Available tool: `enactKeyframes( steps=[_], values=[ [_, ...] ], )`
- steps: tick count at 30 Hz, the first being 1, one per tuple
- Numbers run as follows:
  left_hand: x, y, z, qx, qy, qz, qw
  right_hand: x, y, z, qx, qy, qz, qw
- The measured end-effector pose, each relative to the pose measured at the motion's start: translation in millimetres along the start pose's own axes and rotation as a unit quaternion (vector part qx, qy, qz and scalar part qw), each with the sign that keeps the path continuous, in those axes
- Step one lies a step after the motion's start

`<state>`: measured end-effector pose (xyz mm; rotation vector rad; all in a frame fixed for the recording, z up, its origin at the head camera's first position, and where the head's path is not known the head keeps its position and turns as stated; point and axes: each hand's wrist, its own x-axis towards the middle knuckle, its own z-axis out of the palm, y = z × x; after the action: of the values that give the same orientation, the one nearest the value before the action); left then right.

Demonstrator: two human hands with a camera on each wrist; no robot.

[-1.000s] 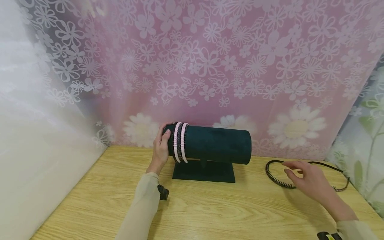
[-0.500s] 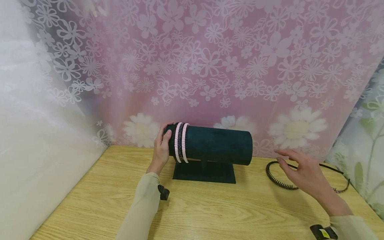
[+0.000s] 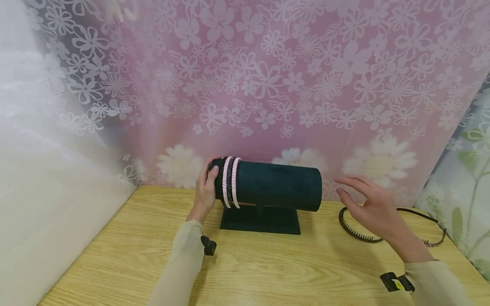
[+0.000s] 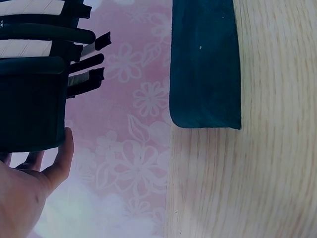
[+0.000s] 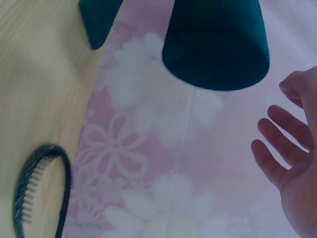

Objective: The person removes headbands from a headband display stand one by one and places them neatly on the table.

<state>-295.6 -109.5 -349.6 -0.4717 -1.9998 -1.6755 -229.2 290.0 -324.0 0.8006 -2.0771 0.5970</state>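
Observation:
A dark green velvet roll-shaped headband stand point(image 3: 279, 187) stands upright on its flat base point(image 3: 264, 222). My left hand point(image 3: 205, 189) grips the roll's left end, thumb in front and fingers round the end face; in the left wrist view the fingers point(image 4: 62, 156) touch its edge. Close to that hand, pink headbands point(image 3: 225, 182) and dark toothed headbands point(image 3: 229, 182) sit side by side round the roll. My right hand point(image 3: 373, 208) hovers off the roll's right end, fingers extended and holding nothing. Beneath it, a black toothed headband point(image 3: 354, 233) lies on the table, partly hidden.
Wood-grain table point(image 3: 268, 272) spreads beneath everything. A second dark band point(image 3: 417, 214) shows right of the right hand, overlapping or joined to the first; I cannot tell which. A pink flowered curtain point(image 3: 268, 85) hangs behind, with white sheeting point(image 3: 57, 191) along the left.
My right hand has moved left and up from over the headband on the table, towards the roll's right end. The left hand keeps its grip, and the stand stays in place.

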Motion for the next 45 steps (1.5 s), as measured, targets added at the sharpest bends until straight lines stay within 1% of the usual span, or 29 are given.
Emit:
enactKeyframes(
  steps=[2, 4, 10, 14, 18, 24, 31, 35, 40, 42, 45],
  values=[
    [0.1, 0.0, 0.2, 0.005, 0.001, 0.0, 1.0, 5.3, -3, 3, 0.002, 0.01, -0.007, 0.9999],
    [0.0, 0.4, 0.4, 0.007, 0.002, 0.001, 1.0, 11.1, -7, 7, 0.001, 0.01, -0.01, 0.9999],
    [0.5, 1.2, 1.4, 0.006, 0.008, 0.007, 0.9999, 31.4, -20, 17, 0.032, -0.013, -0.014, 0.9993],
    [1.2, -1.0, 1.7, -0.001, 0.011, 0.011, 0.9999, 46.2, -26, 29, 0.06, -0.019, -0.024, 0.9978],
    [1.7, -4.1, 2.0, -0.01, 0.011, 0.011, 0.9998, 56.8, -30, 39, 0.062, -0.027, -0.031, 0.9972],
    [1.9, -2.6, 1.8, -0.008, 0.013, 0.012, 0.9998, 65.1, -33, 52, 0.044, -0.044, -0.023, 0.9978],
    [2.0, 0.5, 0.1, 0.007, 0.011, 0.013, 0.9998, 70.6, -39, 68, 0.064, -0.061, -0.021, 0.9959],
    [3.1, 0.1, -0.3, 0.003, 0.014, 0.015, 0.9998, 73.2, -40, 80, 0.068, -0.056, -0.019, 0.9959],
    [4.7, -0.4, 0.8, 0.001, 0.021, 0.014, 0.9997, 74.4, -42, 93, 0.073, -0.039, -0.009, 0.9965],
    [5.6, -1.9, -0.1, 0.001, 0.025, 0.009, 0.9997, 75.6, -44, 96, 0.078, -0.037, -0.009, 0.9962],
    [9.5, -14.0, -2.0, -0.001, 0.028, 0.004, 0.9996, 77.9, -46, 99, 0.081, -0.041, -0.005, 0.9958]
  ],
)
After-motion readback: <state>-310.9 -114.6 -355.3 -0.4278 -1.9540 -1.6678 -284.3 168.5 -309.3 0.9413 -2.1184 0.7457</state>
